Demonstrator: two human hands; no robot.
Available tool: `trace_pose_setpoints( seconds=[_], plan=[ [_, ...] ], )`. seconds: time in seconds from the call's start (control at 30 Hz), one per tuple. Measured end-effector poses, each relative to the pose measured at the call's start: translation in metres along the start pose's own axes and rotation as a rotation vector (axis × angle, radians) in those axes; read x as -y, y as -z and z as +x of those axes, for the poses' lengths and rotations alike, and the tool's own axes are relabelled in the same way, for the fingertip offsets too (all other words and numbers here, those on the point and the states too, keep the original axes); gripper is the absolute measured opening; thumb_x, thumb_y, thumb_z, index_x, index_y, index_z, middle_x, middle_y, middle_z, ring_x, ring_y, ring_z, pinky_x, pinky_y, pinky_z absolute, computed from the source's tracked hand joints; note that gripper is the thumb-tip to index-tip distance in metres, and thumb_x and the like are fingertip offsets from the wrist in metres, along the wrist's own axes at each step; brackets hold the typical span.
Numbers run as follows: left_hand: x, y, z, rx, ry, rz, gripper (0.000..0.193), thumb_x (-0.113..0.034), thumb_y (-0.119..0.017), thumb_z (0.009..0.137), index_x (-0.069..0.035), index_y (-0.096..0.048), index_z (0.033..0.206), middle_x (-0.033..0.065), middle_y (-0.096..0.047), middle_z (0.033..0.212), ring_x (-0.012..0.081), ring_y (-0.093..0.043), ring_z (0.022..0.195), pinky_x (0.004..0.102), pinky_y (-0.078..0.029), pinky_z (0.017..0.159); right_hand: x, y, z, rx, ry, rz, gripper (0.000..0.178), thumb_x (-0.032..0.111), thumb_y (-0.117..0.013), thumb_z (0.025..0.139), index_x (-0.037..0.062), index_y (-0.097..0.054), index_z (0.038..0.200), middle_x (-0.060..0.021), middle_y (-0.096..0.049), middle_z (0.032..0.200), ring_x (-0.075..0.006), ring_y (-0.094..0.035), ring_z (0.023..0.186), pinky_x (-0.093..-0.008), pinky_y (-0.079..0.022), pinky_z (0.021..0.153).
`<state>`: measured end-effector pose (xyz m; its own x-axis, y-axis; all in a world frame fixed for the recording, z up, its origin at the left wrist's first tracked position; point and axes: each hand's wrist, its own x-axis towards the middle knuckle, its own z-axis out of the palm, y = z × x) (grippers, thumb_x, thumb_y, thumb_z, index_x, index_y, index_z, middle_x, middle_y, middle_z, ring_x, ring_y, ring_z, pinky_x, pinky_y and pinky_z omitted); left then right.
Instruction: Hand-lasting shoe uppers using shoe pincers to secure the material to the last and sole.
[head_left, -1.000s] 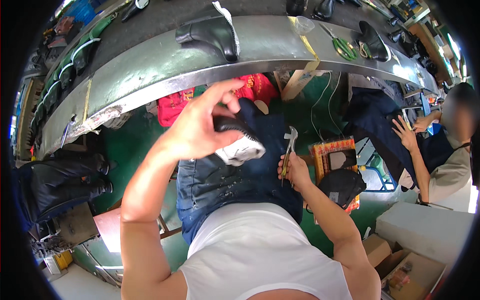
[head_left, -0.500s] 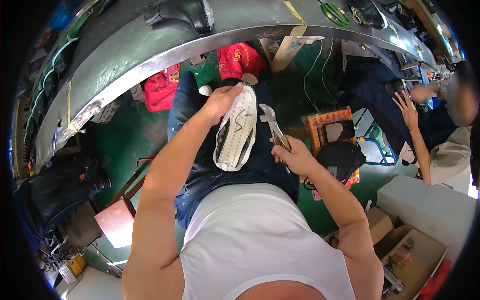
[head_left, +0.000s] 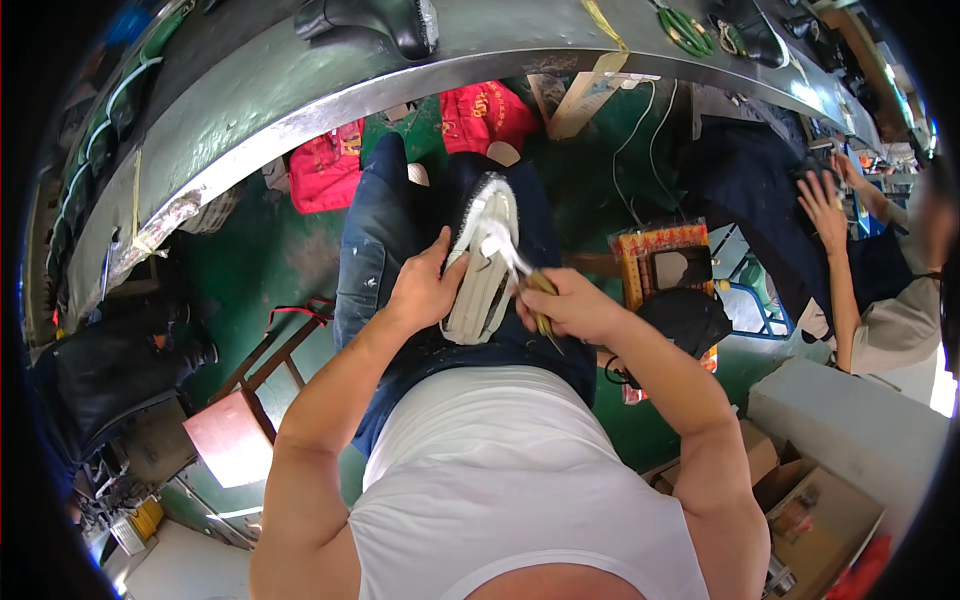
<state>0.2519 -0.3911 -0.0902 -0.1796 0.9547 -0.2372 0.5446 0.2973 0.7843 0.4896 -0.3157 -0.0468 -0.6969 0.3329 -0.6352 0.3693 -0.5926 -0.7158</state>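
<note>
An upturned shoe [head_left: 470, 308] lies lengthwise across my lap, its pale underside facing up and its rim ragged and white. My left hand [head_left: 425, 288] grips the shoe's left side, with the thumb and fingers along the edge. In my right hand [head_left: 568, 306] is a pair of lasting pliers [head_left: 519, 266] with metal jaws and brass-coloured handles. The head of the pliers is over the front half of the sole, blurred by motion. Whether it touches the sole, I cannot tell.
A metal-edged workbench [head_left: 330, 105] curves across the front, bearing a black boot [head_left: 385, 25] and green-handled scissors [head_left: 685, 32]. Red bags [head_left: 328, 170] lie beneath. On the right are a black cap [head_left: 683, 318], a cardboard box [head_left: 825, 530] and a co-worker's hand [head_left: 824, 205].
My left hand has slid from the shoe's far end down to its left side. The pliers have swung left from beside the shoe to over its sole.
</note>
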Motion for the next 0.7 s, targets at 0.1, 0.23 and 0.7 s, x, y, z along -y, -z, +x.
trace_pose_setpoints(
  seconds=[0.1, 0.23, 0.7],
  plan=[
    [-0.001, 0.0, 0.004, 0.062, -0.045, 0.025, 0.063, -0.031, -0.055, 0.097, 0.01, -0.039, 0.142, 0.0335, -0.057, 0.125, 0.0422, -0.059, 0.116, 0.0402, -0.046, 0.099, 0.021, -0.001, 0.015, -0.449, 0.575, -0.782, 0.019, 0.018, -0.058, 0.096, 0.0014, -0.063, 0.104, -0.0067, -0.068, 0.086, -0.0171, -0.064, 0.074, -0.0311, -0.05, 0.063],
    [-0.003, 0.006, 0.007, 0.121, 0.052, -0.033, 0.063, -0.034, -0.051, 0.098, 0.009, -0.04, 0.142, 0.0333, -0.06, 0.12, 0.042, -0.059, 0.117, 0.041, -0.046, 0.1, 0.032, 0.016, -0.004, -0.007, -0.06, -0.285, 0.028, 0.015, -0.058, 0.095, -0.0006, -0.058, 0.118, -0.0072, -0.068, 0.095, -0.0154, -0.065, 0.08, -0.0271, -0.053, 0.062],
    [0.021, -0.005, -0.018, -0.154, -0.296, 0.195, 0.057, -0.03, -0.059, 0.094, 0.003, -0.047, 0.14, 0.0272, -0.065, 0.105, 0.0372, -0.064, 0.103, 0.0408, -0.049, 0.095, 0.023, -0.003, -0.011, -0.121, 0.208, -0.863, 0.025, 0.016, -0.06, 0.091, -0.004, -0.058, 0.105, -0.0269, -0.063, 0.094, -0.0431, -0.062, 0.093, -0.0463, -0.048, 0.082]
  ],
)
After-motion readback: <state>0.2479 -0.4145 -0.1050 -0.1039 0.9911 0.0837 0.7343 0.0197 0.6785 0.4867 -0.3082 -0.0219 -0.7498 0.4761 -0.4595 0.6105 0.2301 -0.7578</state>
